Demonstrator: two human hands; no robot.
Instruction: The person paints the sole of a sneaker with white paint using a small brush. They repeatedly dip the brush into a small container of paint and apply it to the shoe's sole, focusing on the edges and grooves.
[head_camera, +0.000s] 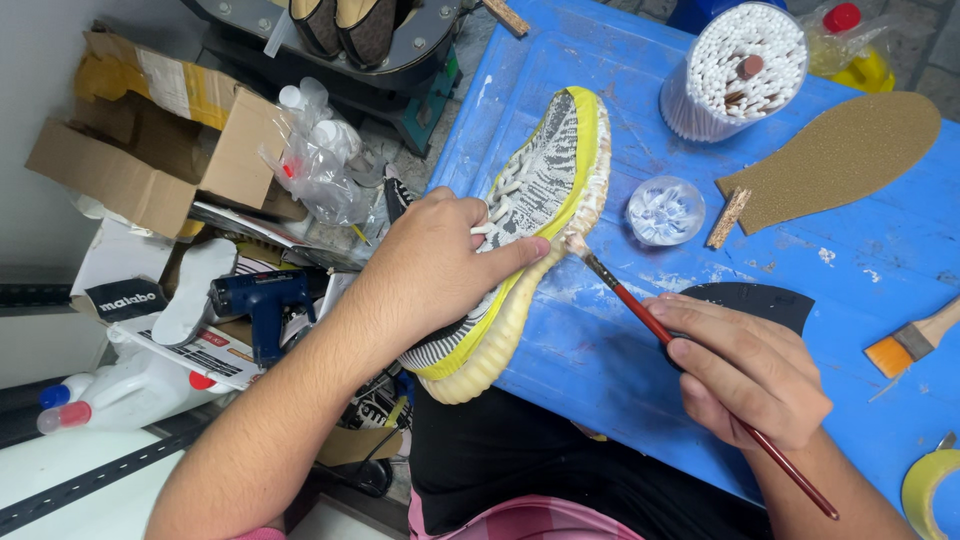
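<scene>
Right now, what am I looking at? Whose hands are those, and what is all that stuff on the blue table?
There is no machine here, only a person. One camera sits on their head and looks down, so you see their own two hands. The left hand grips a grey and yellow sneaker, tipped on its side. The right hand holds a thin red paintbrush, its tip touching the shoe's pale sole. On the blue table lie a tub of cotton swabs, a small clear dish, a brown insole, a wide orange brush and a tape roll.
</scene>
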